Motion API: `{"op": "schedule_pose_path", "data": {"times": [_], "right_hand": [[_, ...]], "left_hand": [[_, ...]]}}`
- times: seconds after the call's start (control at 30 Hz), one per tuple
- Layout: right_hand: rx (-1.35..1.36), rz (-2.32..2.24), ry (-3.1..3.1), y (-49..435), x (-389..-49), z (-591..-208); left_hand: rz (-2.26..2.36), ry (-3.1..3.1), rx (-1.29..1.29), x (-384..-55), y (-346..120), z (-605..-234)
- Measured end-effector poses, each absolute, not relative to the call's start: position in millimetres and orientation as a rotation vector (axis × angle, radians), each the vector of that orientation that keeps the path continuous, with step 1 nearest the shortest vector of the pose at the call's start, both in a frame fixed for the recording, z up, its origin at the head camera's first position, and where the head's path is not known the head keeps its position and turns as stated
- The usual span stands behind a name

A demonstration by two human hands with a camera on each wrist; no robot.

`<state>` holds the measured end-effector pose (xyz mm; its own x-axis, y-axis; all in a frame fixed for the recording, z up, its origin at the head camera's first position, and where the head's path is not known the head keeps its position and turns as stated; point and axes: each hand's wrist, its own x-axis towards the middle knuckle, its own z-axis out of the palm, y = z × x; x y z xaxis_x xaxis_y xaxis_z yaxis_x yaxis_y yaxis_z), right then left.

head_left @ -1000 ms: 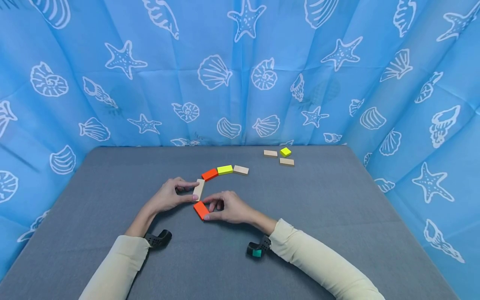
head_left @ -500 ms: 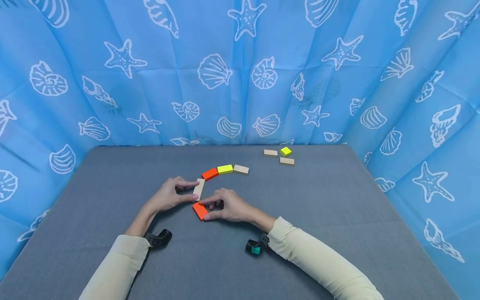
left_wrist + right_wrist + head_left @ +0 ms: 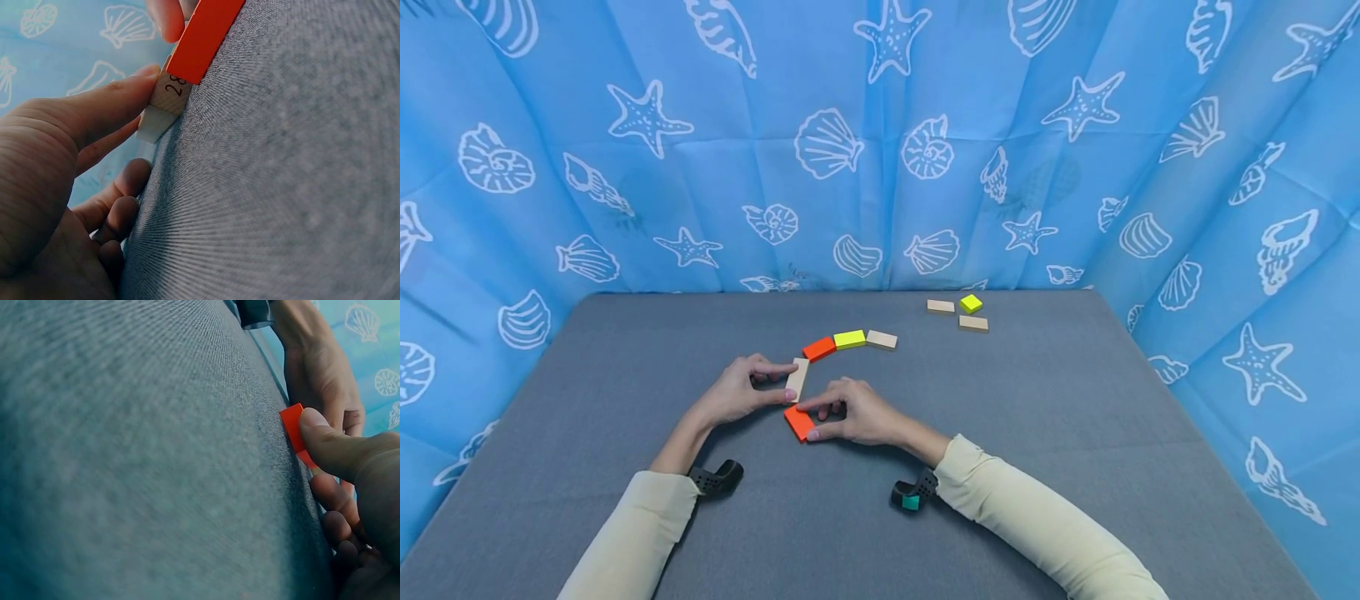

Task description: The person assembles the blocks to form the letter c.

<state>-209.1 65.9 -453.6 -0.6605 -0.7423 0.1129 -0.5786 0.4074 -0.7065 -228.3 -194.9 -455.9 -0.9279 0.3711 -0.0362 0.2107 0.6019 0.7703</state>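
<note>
Altogether, eight small rectangular blocks lie on the table (image 3: 1075, 417): four of plain pale wood, two orange and two yellow. Five form a curved row. At its near end, the right hand (image 3: 861, 414) pinches one orange block (image 3: 799, 423) between thumb and forefinger; just beyond it, the left hand (image 3: 745, 392) pinches one pale wooden block (image 3: 798, 379) the same way, by its two ends. The row bends on through the second orange block (image 3: 820, 349), a yellow block (image 3: 850, 339) and another wooden block (image 3: 882, 340), all just beside one another; whether every neighbour touches, I cannot tell. The other three sit near each other by the far edge, well apart from the row: two wooden blocks (image 3: 941, 307) and a yellow one (image 3: 971, 303) set at an angle. All eight lie flat, straight-edged and sharp-cornered; the coloured faces are smooth and even, and the left wrist view shows grain on the held wood and dark digits (image 3: 175, 85) reading 28. The table's grey covering is finely ribbed fabric. Two cream sleeves and two black wrist-worn devices (image 3: 718, 477) show, the right one bearing a green patch (image 3: 911, 502). Behind hangs a creased blue curtain (image 3: 715, 208) with white starfish and shells.
</note>
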Motion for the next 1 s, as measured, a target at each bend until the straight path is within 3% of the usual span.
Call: {"op": "schedule_pose_path", "data": {"times": [1.0], "right_hand": [[-1.157,-1.085,2.446,65.0,-208.7,-453.2]], "left_hand": [[1.239,2.618,0.483,-227.6,-195.5,-453.9]]}}
